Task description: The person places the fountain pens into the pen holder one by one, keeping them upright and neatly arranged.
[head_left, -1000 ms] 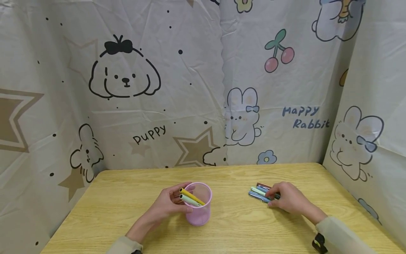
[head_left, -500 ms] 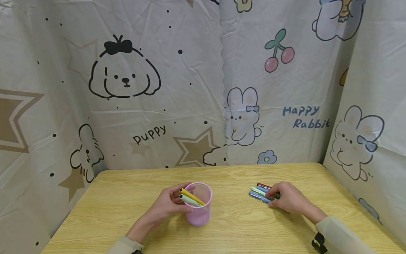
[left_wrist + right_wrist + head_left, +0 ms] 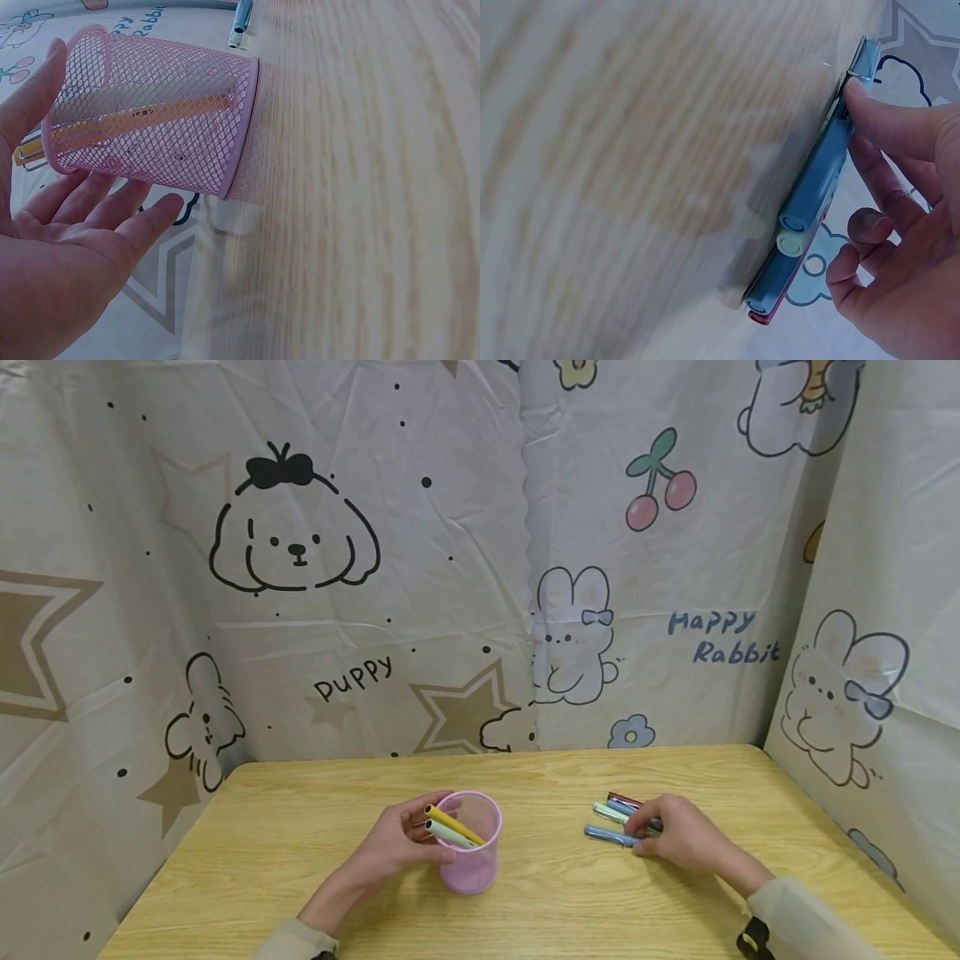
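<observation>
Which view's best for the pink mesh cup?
Left wrist: the pink mesh cup shows large, side-on, rim to base. Head has it smaller, from above: open top, pens inside, left hand partly covering it. Right wrist doesn't show it.

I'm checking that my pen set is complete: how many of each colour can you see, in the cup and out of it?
Blue pens: 2, both outside
Light green pens: 2, one in the pink mesh cup, one outside
Yellow pen: 1, in the cup
Dark red pen: 1, outside
Total: 6 pens
</observation>
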`<state>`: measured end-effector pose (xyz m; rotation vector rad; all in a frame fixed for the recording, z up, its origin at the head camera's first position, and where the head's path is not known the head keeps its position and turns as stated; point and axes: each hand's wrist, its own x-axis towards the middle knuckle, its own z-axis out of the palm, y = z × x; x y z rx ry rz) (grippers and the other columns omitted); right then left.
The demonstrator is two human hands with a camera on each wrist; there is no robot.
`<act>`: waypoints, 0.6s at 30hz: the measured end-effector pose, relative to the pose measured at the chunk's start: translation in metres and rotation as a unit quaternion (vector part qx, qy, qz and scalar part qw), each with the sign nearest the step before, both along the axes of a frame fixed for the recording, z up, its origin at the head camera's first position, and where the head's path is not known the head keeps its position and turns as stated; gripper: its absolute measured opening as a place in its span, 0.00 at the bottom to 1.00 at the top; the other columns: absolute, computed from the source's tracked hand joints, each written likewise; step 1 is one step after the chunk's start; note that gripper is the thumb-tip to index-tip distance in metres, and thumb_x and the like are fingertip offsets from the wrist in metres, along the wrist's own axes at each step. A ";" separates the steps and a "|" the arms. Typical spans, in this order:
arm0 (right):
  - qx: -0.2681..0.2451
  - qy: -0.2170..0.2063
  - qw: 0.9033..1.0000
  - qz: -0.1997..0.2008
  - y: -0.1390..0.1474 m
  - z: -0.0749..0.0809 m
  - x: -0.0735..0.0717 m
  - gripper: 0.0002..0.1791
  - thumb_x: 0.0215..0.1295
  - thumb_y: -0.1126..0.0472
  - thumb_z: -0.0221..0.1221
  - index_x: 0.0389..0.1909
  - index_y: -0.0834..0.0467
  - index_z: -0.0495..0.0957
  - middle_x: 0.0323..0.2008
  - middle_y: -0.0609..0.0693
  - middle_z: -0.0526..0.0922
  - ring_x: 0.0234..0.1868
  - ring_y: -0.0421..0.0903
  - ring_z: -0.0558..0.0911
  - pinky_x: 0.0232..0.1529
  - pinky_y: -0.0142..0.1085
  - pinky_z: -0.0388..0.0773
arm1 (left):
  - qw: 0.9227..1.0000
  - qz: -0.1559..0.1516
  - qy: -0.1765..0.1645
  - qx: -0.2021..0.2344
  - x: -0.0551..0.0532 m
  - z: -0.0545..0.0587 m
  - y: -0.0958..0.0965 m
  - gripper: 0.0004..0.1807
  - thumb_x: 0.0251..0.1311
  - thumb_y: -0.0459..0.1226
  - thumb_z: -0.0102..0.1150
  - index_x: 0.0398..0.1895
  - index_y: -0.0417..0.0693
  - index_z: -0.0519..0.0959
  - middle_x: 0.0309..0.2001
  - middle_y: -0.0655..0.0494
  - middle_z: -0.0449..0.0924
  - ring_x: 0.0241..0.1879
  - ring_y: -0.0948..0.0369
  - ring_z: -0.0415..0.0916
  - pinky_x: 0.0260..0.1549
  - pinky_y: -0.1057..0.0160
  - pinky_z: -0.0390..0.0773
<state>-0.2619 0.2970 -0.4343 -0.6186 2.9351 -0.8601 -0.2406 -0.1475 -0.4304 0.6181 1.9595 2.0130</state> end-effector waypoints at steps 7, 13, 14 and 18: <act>0.000 0.005 1.000 0.015 0.000 0.002 0.005 0.10 0.54 0.63 0.80 0.34 0.48 0.90 0.33 0.36 0.85 0.37 0.40 0.79 0.45 0.45 0.81 | 1.000 0.001 0.001 0.001 0.000 0.001 0.001 0.49 0.54 0.28 0.80 0.78 0.31 0.63 0.73 0.35 0.69 0.63 0.51 0.78 0.60 0.63 0.79; -0.003 0.005 1.000 0.030 -0.002 0.003 0.008 0.10 0.54 0.64 0.79 0.33 0.48 0.90 0.33 0.36 0.85 0.37 0.40 0.79 0.44 0.45 0.81 | 1.000 0.002 0.002 -0.001 0.000 0.001 0.001 0.49 0.54 0.28 0.80 0.78 0.30 0.62 0.73 0.35 0.69 0.63 0.50 0.78 0.60 0.63 0.79; -0.002 0.004 1.000 0.031 -0.002 0.003 0.009 0.10 0.54 0.64 0.79 0.33 0.47 0.90 0.32 0.35 0.85 0.37 0.40 0.79 0.44 0.44 0.81 | 1.000 0.002 0.002 0.000 0.000 0.001 0.001 0.49 0.54 0.28 0.80 0.78 0.30 0.62 0.73 0.35 0.69 0.63 0.51 0.78 0.60 0.63 0.79; -0.003 0.010 0.999 0.040 -0.003 0.002 0.008 0.11 0.53 0.65 0.79 0.31 0.46 0.89 0.32 0.35 0.85 0.36 0.39 0.79 0.43 0.43 0.80 | 1.000 0.001 0.000 0.001 0.001 0.000 0.000 0.49 0.54 0.28 0.80 0.78 0.31 0.63 0.73 0.35 0.69 0.62 0.51 0.79 0.59 0.63 0.79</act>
